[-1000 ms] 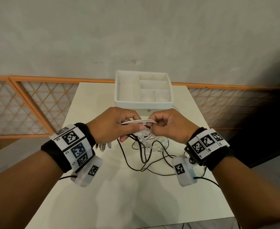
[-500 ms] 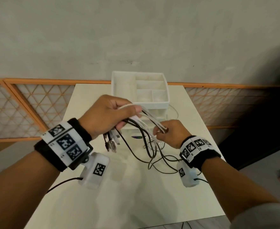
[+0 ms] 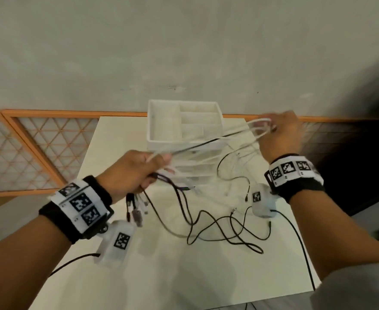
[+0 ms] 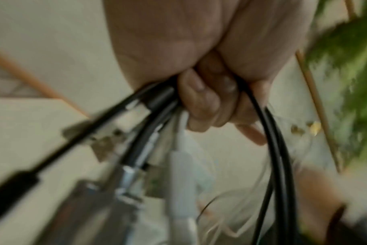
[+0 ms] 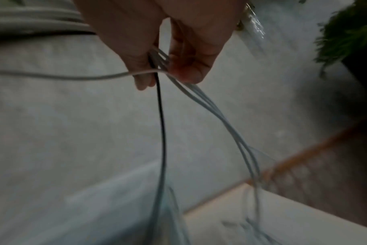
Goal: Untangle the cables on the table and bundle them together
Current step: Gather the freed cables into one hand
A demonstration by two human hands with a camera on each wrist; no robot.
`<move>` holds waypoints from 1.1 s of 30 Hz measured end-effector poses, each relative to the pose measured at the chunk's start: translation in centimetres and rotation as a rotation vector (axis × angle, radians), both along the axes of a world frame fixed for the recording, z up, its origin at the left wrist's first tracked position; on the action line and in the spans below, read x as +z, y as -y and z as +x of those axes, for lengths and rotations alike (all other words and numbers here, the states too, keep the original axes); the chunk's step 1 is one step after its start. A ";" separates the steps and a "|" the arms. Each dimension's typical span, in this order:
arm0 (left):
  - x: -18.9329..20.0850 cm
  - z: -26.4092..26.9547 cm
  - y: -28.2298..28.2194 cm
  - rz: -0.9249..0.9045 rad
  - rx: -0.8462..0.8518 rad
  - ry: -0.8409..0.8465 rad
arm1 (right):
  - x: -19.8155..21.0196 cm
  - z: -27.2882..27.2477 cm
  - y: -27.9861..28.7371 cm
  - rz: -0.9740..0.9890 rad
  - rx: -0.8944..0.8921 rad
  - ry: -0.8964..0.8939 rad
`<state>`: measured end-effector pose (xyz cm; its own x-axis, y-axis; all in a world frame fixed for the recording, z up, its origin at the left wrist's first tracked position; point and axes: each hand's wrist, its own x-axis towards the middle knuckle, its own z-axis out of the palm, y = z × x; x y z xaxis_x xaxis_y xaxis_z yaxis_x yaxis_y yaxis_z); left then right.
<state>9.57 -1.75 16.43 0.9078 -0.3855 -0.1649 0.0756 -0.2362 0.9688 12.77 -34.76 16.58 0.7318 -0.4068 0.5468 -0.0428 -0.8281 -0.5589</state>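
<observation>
The surface [image 3: 121,276] fills the lower middle of the head view, with one white organizer [image 3: 161,121] of several compartments at its far edge, upper centre. Both hands are raised above it.

The left hand [image 3: 137,171], centre left, is fisted round the gathered plug ends of the cables [image 3: 206,144]; the connectors [image 3: 137,209] hang just below the fist, at least five, though blur prevents an exact count. The right hand [image 3: 282,133], upper right, pinches a stretch of strands between thumb and fingers [image 5: 186,69]: the right wrist view shows one black and about four white ones there, drawn out in a line back to the left hand.

By my reading, the task is partway done. One set of ends is collected and the white strands are being straightened, but black cables lie in crossing loops on the surface at lower centre, two or three by appearance. Those loops need pulling free, and nothing is coiled or tied into a bundle yet.
</observation>
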 end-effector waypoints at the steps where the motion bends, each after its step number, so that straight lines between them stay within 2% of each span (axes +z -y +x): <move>1: 1.1 0.3 -0.2 -0.136 0.040 -0.024 | -2.0 -0.4 0.6 -0.023 -0.043 -0.163; 3: 3.6 1.0 -0.9 -0.417 0.100 -0.030 | -7.3 -2.5 1.8 -0.118 -0.099 -0.563; 4: 4.7 1.3 -1.2 -0.507 0.121 -0.007 | -9.6 -3.8 2.3 -0.117 -0.107 -0.704; 6: 5.8 1.8 -1.5 -0.523 0.141 0.047 | -12.8 -5.6 2.9 0.092 -0.137 -0.791; 8: 5.3 2.1 -1.4 -0.392 0.163 0.059 | -12.8 -5.3 3.3 0.297 -0.146 -0.715; 10: 3.9 2.2 -0.8 -0.259 0.199 0.028 | -9.8 -4.3 3.5 0.499 -0.154 -0.560; 11: 3.0 2.2 -0.6 -0.211 0.222 0.012 | -7.6 -3.7 3.6 0.538 -0.139 -0.466; 15: 1.5 2.2 0.2 -0.181 0.328 -0.019 | -0.8 -2.7 3.9 0.268 -0.159 -0.074; 18: 2.4 2.6 0.0 -0.284 0.431 -0.025 | -0.4 -3.0 4.2 0.205 -0.164 -0.034; 19: 2.8 2.8 -0.1 -0.325 0.447 -0.024 | -1.5 -2.9 4.6 0.214 -0.149 -0.104; 20: 3.3 2.8 -0.2 -0.360 0.451 -0.024 | -2.6 -3.2 4.7 0.213 -0.118 -0.249; 22: 3.9 2.8 -0.2 -0.383 0.430 -0.022 | -6.1 -3.9 4.9 0.131 -0.008 -0.687; 23: 4.1 2.7 -0.1 -0.371 0.405 -0.016 | -7.3 -4.3 4.6 0.059 0.034 -0.847; 24: 4.2 2.6 0.1 -0.350 0.372 -0.006 | -7.6 -4.5 3.8 0.016 0.062 -0.905; 26: 3.9 2.4 0.7 -0.285 0.312 0.026 | -6.4 -4.7 1.2 0.116 0.178 -0.745; 29: 3.1 2.1 2.1 -0.179 0.284 0.085 | -1.8 -5.8 -4.9 0.381 0.540 -0.374; 31: 3.0 1.7 3.2 -0.121 0.245 0.140 | 1.0 -7.1 -10.0 0.225 0.706 -0.263; 33: 3.2 1.0 4.3 -0.053 0.174 0.190 | 1.1 -7.1 -13.7 -0.016 0.685 -0.222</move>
